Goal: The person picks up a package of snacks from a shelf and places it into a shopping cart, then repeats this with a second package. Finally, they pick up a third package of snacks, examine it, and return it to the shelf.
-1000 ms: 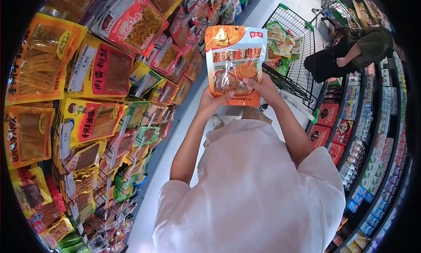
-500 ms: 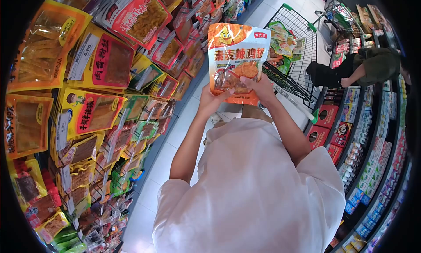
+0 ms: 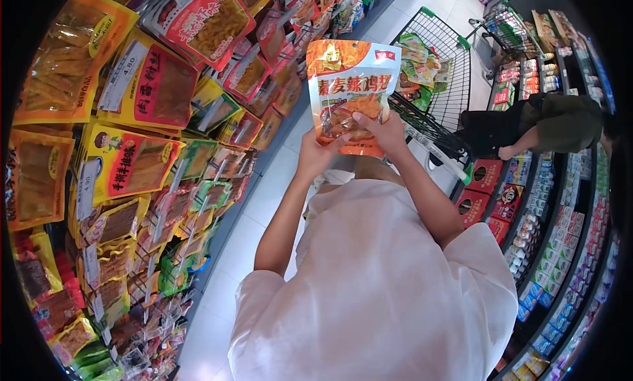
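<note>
An orange and white snack packet (image 3: 353, 77) with Chinese lettering is held upright in front of me by both hands. My left hand (image 3: 318, 151) grips its lower left corner, the thumb lying across the front. At the lower right side, my right hand (image 3: 384, 131) is closed on the packet, its thumb pressed on the food picture. Both hands' other fingers are hidden behind the packet. Beyond it stands a shopping cart (image 3: 455, 71) of black wire with green corners, and several snack bags (image 3: 417, 59) lie in it.
To the left, a rack of hanging snack packets (image 3: 135, 160) with price tags fills the side. On the right, shelves (image 3: 560, 249) carry small boxes and red cartons (image 3: 484, 176). Another person (image 3: 560, 120) in dark clothes is near the cart. A second cart (image 3: 511, 31) stands farther back.
The packet and both hands have shifted slightly left, and the packet's top tilts a little differently. My grip is the same. The other person's arm and body have moved slightly.
</note>
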{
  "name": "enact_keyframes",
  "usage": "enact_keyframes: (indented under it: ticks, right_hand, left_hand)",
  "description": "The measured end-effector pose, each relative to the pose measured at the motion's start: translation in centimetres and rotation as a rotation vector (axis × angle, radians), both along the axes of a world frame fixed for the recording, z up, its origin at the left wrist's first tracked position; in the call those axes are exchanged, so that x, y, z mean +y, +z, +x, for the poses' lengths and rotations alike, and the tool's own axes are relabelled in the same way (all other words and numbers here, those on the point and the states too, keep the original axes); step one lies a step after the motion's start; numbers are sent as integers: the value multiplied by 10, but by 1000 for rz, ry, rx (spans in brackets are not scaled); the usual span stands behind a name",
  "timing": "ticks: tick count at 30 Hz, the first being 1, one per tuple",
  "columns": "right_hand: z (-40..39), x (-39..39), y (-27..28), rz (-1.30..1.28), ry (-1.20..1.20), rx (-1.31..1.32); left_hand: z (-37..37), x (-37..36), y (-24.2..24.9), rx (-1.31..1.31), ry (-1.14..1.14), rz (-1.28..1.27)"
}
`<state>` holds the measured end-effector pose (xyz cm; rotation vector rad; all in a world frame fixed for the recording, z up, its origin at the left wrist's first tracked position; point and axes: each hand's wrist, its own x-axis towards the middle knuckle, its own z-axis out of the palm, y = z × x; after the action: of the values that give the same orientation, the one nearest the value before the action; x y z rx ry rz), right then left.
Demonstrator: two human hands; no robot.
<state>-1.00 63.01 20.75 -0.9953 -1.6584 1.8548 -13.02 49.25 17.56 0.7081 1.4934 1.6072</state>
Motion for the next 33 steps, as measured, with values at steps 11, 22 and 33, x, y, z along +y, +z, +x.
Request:
enact_keyframes:
  ticks: [11,22,33]
  right_hand:
    - [12,50,-4,-119,84,139]
    - [13,87,-5,-76,158,164]
    - [37,123,-51,-260,260,217]
  left_hand:
    - [7,14,8,-93,42,-15]
    - [27,39,37,-57,117,-86]
    - [62,43,42,-3,264,-370]
